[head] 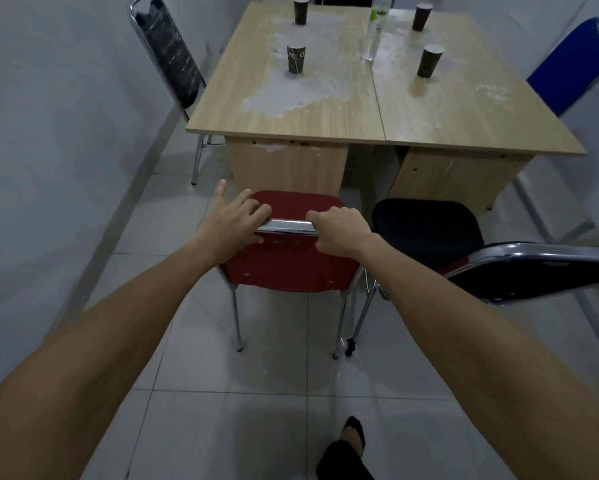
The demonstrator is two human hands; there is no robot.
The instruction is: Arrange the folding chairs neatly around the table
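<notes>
A red chair [291,261] is held by its chrome top rail at the near end of the surface [360,109], apparently to be squared up: the right hand [339,233] is clamped on the rail, the left hand [234,223] rests half-open. Four chairs, four cups and one bottle [376,29] are counted.

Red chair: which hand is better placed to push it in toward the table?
The right hand, probably. It is closed around the chrome top bar of the red chair. The left hand lies on the bar with its fingers spread, not gripping.
</notes>
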